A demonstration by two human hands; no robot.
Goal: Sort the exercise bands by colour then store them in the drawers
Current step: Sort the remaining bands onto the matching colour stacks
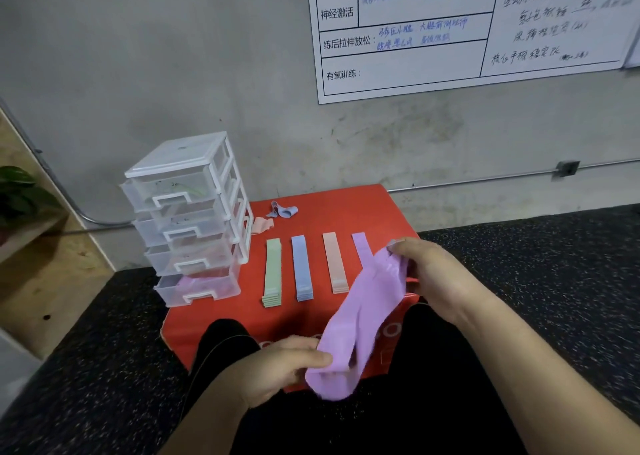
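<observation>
My left hand [284,364] pinches the near end of a purple band [363,316], and my right hand [426,274] grips its far end, holding it stretched above the red box [332,209]. On the box lie flat stacks of green bands [273,272], blue bands [301,267] and peach bands [335,262], plus a purple band [361,247] partly hidden by the held one. Loose blue bands [282,210] and a loose peach band [262,225] lie at the back. The clear drawer unit [194,219] stands at the left; purple shows in its bottom drawer [199,290].
The red box sits on a dark speckled floor [536,281] against a grey wall. A whiteboard [467,29] hangs above. A wooden shelf [41,267] and a plant [20,191] are at the left. My dark-trousered legs [398,420] flank the box.
</observation>
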